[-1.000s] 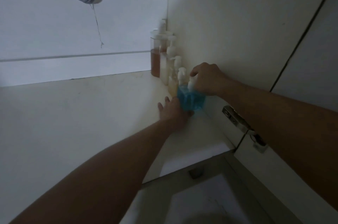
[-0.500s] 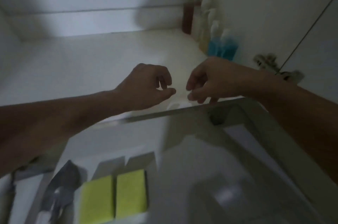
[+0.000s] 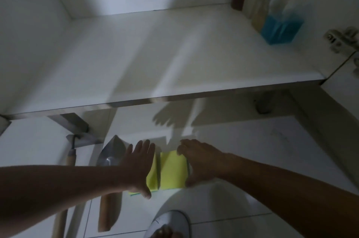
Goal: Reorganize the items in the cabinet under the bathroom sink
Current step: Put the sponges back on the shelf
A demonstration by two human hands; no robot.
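Hands lowered from shelf [image 3: 136,53], flanking yellow sponges [image 3: 171,169]

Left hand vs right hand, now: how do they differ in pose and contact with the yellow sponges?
The left hand is flat with fingers straight, lying over the left one of the yellow sponges; the right hand is curled, fingers bent at the right sponge's far and right edges. The left hides much of its sponge; the right leaves most of its sponge showing. Both are down at the floor, neither lifting yet.

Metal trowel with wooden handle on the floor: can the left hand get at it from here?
Probably yes: the left hand lies right beside the trowel, nothing between them.
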